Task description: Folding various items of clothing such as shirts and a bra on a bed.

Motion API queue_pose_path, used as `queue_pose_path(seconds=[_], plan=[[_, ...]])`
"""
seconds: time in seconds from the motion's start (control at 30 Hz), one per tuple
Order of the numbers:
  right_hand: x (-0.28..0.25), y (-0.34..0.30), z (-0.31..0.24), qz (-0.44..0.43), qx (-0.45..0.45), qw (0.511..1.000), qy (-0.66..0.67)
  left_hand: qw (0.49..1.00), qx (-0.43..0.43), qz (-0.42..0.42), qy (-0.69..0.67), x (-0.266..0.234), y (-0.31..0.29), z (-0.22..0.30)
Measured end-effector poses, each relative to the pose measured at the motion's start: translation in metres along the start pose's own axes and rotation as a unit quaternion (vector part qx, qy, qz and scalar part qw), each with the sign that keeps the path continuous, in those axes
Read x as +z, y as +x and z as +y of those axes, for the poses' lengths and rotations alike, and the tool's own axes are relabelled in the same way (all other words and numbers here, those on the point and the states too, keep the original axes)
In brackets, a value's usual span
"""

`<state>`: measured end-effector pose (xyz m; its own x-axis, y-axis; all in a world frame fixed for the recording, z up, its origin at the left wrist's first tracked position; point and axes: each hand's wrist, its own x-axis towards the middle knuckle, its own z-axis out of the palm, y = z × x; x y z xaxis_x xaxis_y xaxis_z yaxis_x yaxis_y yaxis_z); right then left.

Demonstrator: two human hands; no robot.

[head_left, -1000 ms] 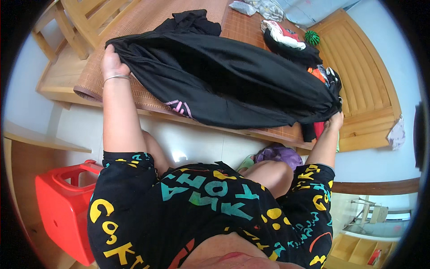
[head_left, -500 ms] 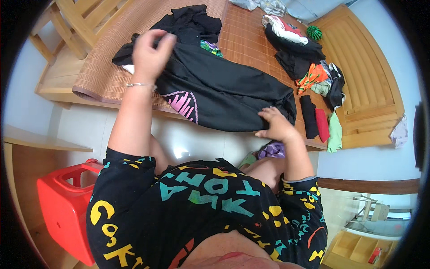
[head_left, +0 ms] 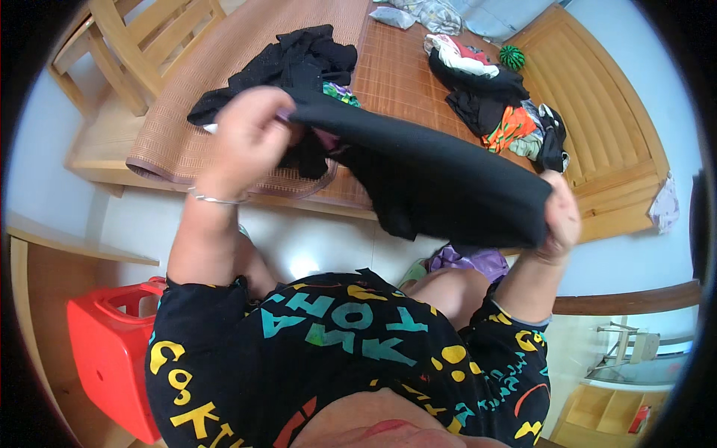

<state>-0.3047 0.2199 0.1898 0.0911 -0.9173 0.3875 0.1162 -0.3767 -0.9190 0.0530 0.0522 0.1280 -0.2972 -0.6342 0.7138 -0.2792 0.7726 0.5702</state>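
I hold a black garment (head_left: 433,175) stretched between both hands, lifted above the edge of a bed covered with a woven mat (head_left: 224,67). My left hand (head_left: 246,138), with a thin bracelet at the wrist, grips the garment's upper left corner. My right hand (head_left: 560,216) grips its lower right end. The cloth is folded over into a thick band and sags in the middle, hiding part of the mat and the bed's edge.
More black clothing (head_left: 299,60) lies crumpled on the mat behind the garment. A heap of mixed coloured clothes (head_left: 500,104) sits at the back right by a wooden headboard (head_left: 597,112). A red plastic stool (head_left: 104,351) stands at my lower left, a wooden chair (head_left: 142,45) at upper left.
The garment lay spread on the mat a second ago. I have since folded it and lifted it off the mat, and both hands have come closer to me.
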Motion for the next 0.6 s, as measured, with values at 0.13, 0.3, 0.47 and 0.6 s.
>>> queue_pose_path(seconds=[0.13,0.3,0.47,0.6], plan=[[0.013,0.032,-0.022,0.105,-0.018,0.992,-0.059,0.990,0.019,0.129,0.043,-0.020,0.053,0.030],[-0.075,0.092,0.068,0.208,0.091,0.973,-0.035,0.919,-0.036,-0.023,0.392,0.029,0.132,-0.031],[-0.166,0.032,0.192,0.409,0.134,0.847,-0.312,0.976,0.003,-0.019,0.219,0.084,0.070,-0.055],[-0.133,-0.011,0.215,0.411,0.222,0.853,-0.235,0.979,-0.140,-0.123,0.087,0.091,-0.007,-0.040]])
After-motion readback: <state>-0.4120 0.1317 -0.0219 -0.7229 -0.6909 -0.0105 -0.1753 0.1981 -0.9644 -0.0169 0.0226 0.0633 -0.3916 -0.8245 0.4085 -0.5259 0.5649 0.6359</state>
